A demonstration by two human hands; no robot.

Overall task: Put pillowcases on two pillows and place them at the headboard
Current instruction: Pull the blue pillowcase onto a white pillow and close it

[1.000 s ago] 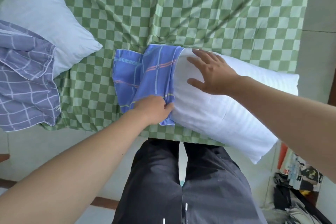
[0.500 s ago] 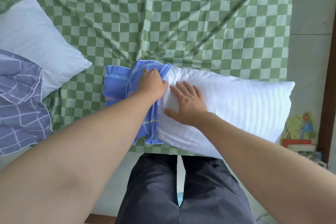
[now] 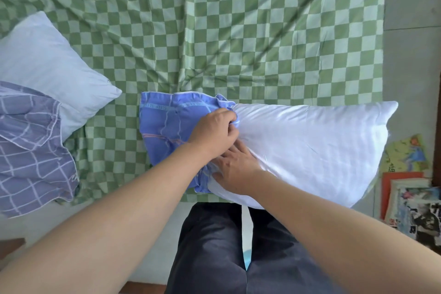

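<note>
**A:** Where's your pillow right now?

**B:** The white pillow [image 3: 310,150] lies across the near edge of the bed, on the green checked sheet [image 3: 214,31], its right end past the sheet's edge. The blue pillowcase [image 3: 167,131] is bunched over its left end only; most of the pillow is bare.

**A:** Your hands?

**B:** Your left hand [image 3: 214,133] is fisted on the pillowcase's open edge, fingers curled tight round the fabric right where blue meets white. Your right hand [image 3: 235,169] sits just below it, touching it, palm down on the pillow's lower left corner. Its fingertips are tucked in at the pillowcase edge, under the left hand; can't tell if they're pinching cloth or just pressing.

**A:** Second set?

**B:** Far left. The other pillow [image 3: 47,67], pale, lies on the sheet with a purple grid pillowcase [image 3: 31,150] draped over its near part and hanging off the bed edge. Well apart from the one you're on.

**A:** Anything else around you?

**B:** Your dark trousers [image 3: 210,246] are up against the bed edge. A stack of magazines [image 3: 410,203] sits on the floor, lower right.
</note>
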